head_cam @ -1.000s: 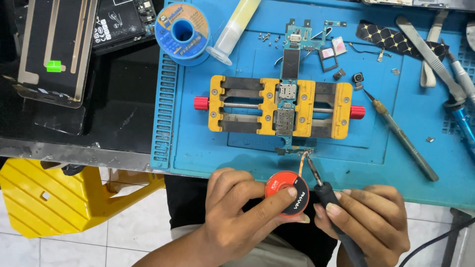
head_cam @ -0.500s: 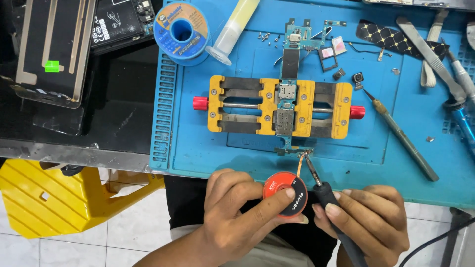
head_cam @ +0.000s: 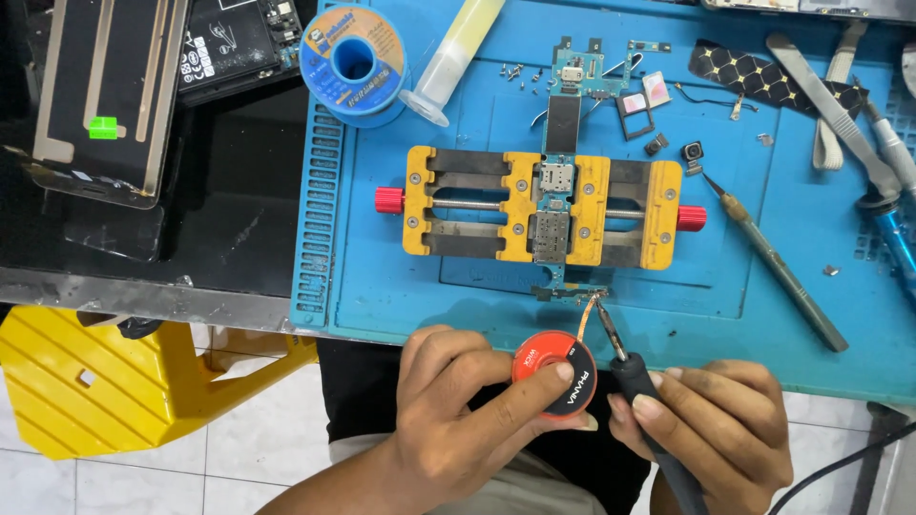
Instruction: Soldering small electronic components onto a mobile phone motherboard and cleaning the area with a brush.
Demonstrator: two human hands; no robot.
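At the mat's (head_cam: 382,305) near edge, the left hand (head_cam: 458,420) pinches a red wick reel (head_cam: 555,374) between thumb and fingers, its copper braid (head_cam: 590,307) drawn to the board's (head_cam: 558,191) lower end. The right hand (head_cam: 711,429) grips a soldering iron (head_cam: 634,381) pen-style, tip on the braid. The reel looks light and stiff, the braid thin and floppy, likely best held by the reel's rim. The board sits clamped in the yellow holder (head_cam: 544,205).

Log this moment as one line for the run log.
left hand: holds round red-and-black wick spool | right hand: holds black soldering iron | tip: at green circuit board lower edge in yellow clamp
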